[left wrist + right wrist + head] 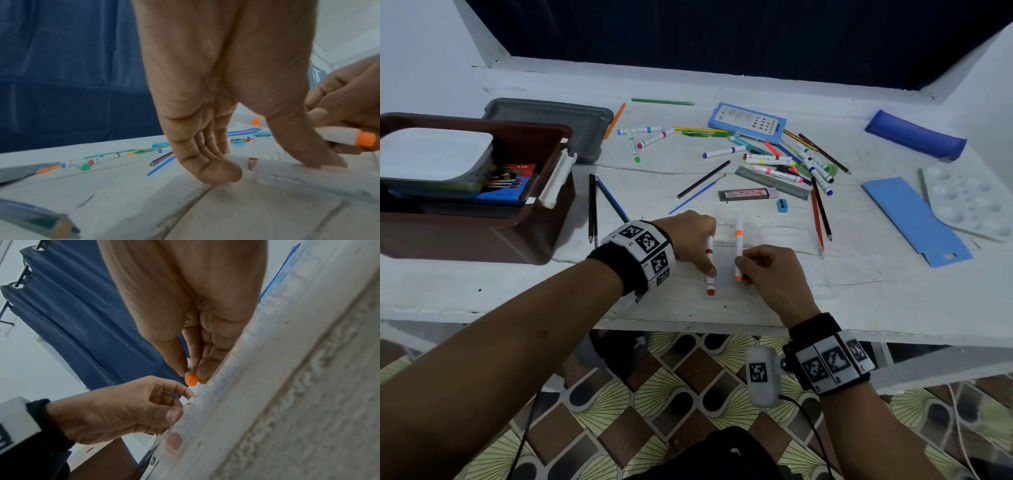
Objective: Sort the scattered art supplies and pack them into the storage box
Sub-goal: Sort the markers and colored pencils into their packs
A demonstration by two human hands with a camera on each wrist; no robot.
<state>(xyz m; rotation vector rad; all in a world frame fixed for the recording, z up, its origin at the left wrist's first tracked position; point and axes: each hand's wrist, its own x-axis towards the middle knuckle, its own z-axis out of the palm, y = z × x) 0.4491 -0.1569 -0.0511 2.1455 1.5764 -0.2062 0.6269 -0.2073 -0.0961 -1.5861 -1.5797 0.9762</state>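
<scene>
While I line markers up side by side for sorting, my left hand pinches the red marker and my right hand the orange marker.

red marker mid-barrel sitting hidden under left hand, blurring out in left wrist view; box running off frame left, its lower contents hiding under white tray; palette getting cropped at right edge; marker print staying unreadable
</scene>
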